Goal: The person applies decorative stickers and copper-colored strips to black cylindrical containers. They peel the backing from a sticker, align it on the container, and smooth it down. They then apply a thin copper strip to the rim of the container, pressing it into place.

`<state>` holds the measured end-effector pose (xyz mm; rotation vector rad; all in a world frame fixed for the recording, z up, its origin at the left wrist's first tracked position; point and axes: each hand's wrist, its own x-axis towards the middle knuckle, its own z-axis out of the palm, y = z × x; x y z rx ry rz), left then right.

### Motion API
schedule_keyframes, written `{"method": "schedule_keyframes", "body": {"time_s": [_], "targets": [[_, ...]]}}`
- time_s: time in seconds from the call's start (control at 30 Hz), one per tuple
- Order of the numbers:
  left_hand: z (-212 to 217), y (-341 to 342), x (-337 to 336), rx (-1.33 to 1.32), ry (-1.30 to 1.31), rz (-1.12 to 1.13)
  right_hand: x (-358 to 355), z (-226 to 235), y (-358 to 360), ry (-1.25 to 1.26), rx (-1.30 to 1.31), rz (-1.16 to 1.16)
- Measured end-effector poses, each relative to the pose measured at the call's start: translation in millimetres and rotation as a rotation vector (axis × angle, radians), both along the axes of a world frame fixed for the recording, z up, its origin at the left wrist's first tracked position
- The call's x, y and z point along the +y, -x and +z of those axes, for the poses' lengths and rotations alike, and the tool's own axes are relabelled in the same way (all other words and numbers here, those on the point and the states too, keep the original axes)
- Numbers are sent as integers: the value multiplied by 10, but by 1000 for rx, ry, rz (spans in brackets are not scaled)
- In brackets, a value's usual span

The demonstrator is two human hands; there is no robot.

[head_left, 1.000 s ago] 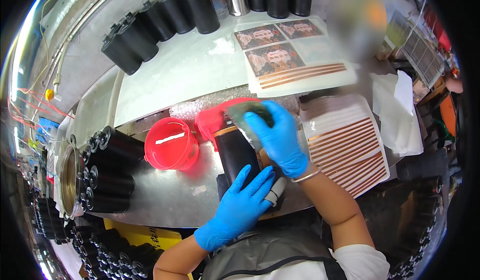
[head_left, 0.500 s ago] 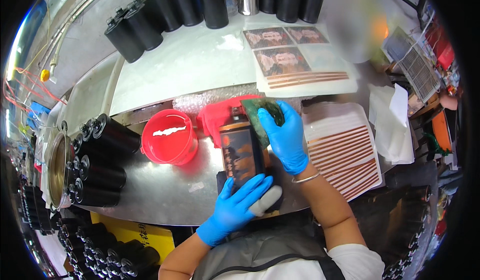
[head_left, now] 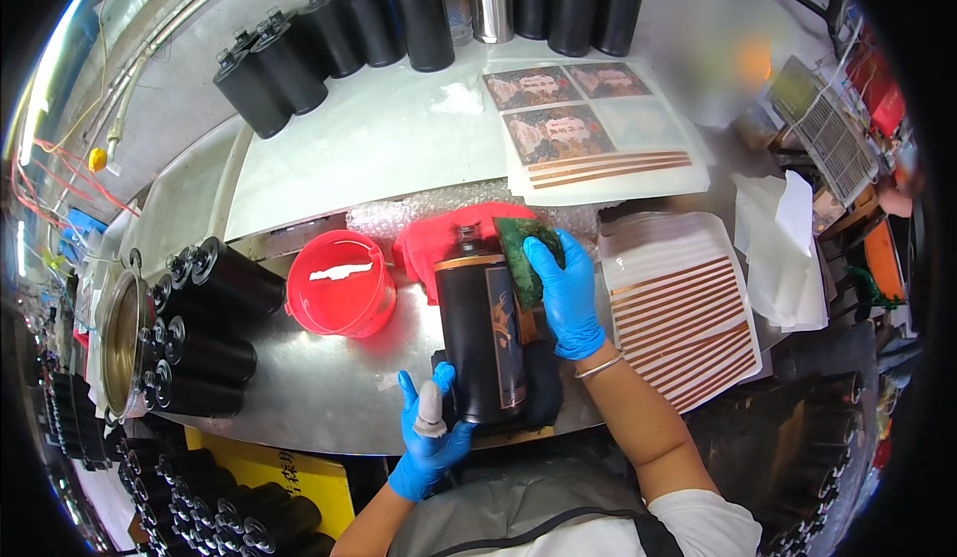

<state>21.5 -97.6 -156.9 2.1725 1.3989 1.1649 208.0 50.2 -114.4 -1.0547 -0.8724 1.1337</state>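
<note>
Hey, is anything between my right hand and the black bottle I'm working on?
Yes: the flat green pad held in your right hand sits between it and the upper right side of the black bottle. Nothing else visible stands between them.

Head-worn fisheye, downward over the workbench

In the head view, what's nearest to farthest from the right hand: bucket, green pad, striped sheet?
1. Green pad, held in the right hand.
2. Striped sheet, to the hand's right.
3. Bucket, left, past the bottle.
</note>
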Motion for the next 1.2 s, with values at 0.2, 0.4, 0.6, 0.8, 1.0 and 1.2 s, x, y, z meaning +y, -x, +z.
{"method": "schedule_keyframes", "body": {"time_s": [0.2,0.4,0.6,0.8,1.0,1.2], "targets": [[-73,20,13,-208,127,-92,-14,-64,-281,211,648,181],[-161,51,39,-2,369,-50,276,-113,-874,118,144,72],[384,-159,188,27,247,1,592,373,-893,-707,-1613,89],[471,-151,175,87,91,67,641,288,-847,-754,-1729,59],[482,-37,141,191,127,21,485,162,-992,-767,-1435,-70],[1007,-282,2,-757,481,-302,-255,431,-709,-707,-1178,-53]]}}
